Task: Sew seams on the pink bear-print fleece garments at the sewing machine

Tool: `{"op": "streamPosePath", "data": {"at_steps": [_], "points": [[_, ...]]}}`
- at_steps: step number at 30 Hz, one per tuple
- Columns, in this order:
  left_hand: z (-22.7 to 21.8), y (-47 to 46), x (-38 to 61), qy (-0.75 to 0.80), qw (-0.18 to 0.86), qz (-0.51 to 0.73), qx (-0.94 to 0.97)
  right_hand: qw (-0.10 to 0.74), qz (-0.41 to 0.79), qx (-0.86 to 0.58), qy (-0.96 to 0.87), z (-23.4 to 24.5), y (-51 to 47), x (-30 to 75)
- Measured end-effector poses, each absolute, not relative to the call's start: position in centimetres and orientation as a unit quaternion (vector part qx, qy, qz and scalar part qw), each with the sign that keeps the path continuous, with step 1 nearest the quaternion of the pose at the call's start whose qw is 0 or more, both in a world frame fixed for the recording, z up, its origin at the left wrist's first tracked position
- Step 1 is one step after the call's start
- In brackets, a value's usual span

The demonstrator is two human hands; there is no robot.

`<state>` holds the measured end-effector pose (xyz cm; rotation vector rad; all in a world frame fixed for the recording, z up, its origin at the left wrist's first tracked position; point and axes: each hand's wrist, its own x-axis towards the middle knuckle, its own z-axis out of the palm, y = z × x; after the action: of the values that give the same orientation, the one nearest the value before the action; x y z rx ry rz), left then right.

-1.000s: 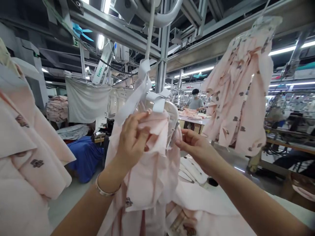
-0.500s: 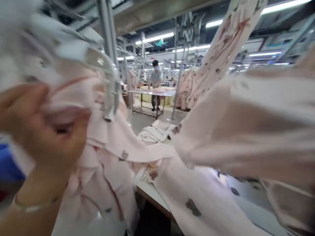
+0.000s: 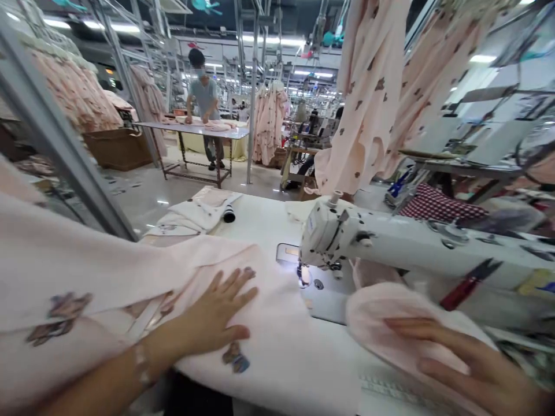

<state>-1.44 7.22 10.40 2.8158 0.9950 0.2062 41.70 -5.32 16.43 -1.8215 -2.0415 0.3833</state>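
Note:
A pale pink printed garment (image 3: 99,271) is spread over the white sewing table (image 3: 260,222) in front of me. My left hand (image 3: 217,315) lies flat on it with fingers spread, just left of the needle area. My right hand (image 3: 468,364) rests at the lower right, fingers stretched over a folded pink piece of cloth (image 3: 385,315) under the arm of the white sewing machine (image 3: 390,237). The machine's lamp lights the needle plate (image 3: 303,274).
Red-handled snips (image 3: 466,286) lie on the machine's arm. Folded white pieces (image 3: 195,211) and a dark spool (image 3: 228,215) sit at the table's far edge. Pink garments (image 3: 368,98) hang overhead. A person (image 3: 203,98) stands at a distant table (image 3: 195,130). A grey post (image 3: 56,138) slants on the left.
Both hands came down from the hanging garment and its hanger to the table. The view swung down and right onto the sewing machine, and the garment now lies spread on the table.

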Motion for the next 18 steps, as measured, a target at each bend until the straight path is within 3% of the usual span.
{"op": "streamPosePath", "data": {"at_steps": [3, 9, 18], "points": [[10.3, 7.2, -2.6, 0.360, 0.102, -0.005, 0.927, 0.107, 0.216, -0.678, -0.695, 16.3, -4.5, 42.0], [9.2, 9.7, 1.8, 0.371, 0.064, 0.024, 0.926, 0.057, 0.090, -0.827, -0.551, 14.3, -2.5, 42.8], [8.8, 9.6, 0.3, 0.356, 0.032, 0.035, 0.933, 0.146, 0.009, -0.876, -0.460, 11.2, -2.6, 42.7]]}}
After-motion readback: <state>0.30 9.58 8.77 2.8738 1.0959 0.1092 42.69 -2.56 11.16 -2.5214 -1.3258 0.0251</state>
